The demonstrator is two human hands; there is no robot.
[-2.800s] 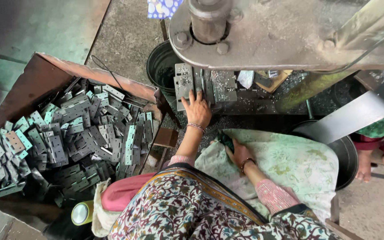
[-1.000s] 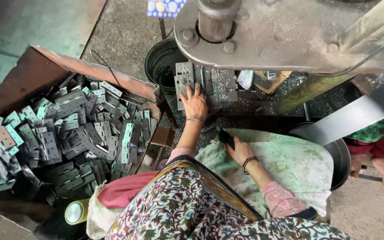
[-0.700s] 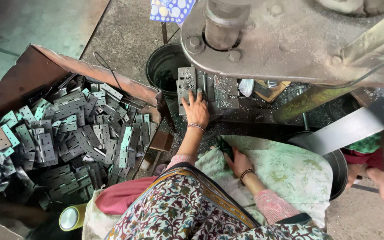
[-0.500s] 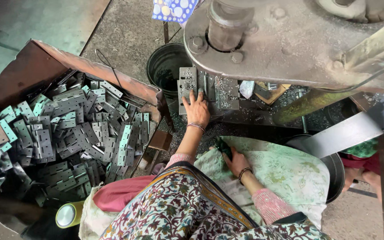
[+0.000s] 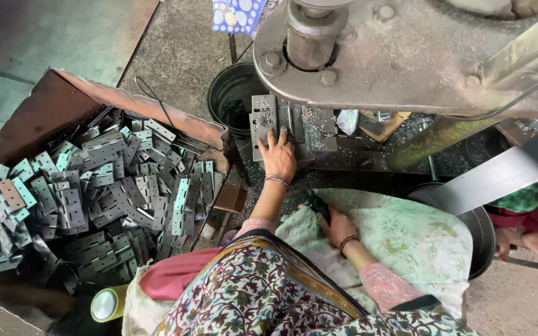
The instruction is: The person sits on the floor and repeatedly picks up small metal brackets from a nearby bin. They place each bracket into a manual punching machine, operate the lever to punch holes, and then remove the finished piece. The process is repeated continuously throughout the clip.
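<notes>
- Left hand (image 5: 278,157) is out flat on the press bed, fingers spread and pressing down on a grey hinge plate (image 5: 264,122) that lies on the die block (image 5: 309,127) right under the big ram (image 5: 309,34). The fingers are not clenched round it; it is a pinning grip from above.
- So that is where the workpiece sits: on the tooling, just left of the ram's line, touching the hand.
- Right hand (image 5: 339,225) is low on the green patterned cloth (image 5: 418,242) over the lap, fingers curled on something dark (image 5: 319,202). What it is, I cannot tell; it is half hidden.
- Off to the left, a rusty brown tray (image 5: 126,99) is heaped with more hinge plates (image 5: 94,193), well apart from the press.
- A black bucket (image 5: 235,93) stands just behind the die block, and a yellow-rimmed cup (image 5: 106,303) sits near the knee.
- My read: this is the seating step, squaring the plate on the die before a stroke.
- The next move, as I judge it, calls for the plate to be nudged true against its stops and the left fingers drawn well clear of the ram. That hand sits close to the pinch point, so care is needed.
</notes>
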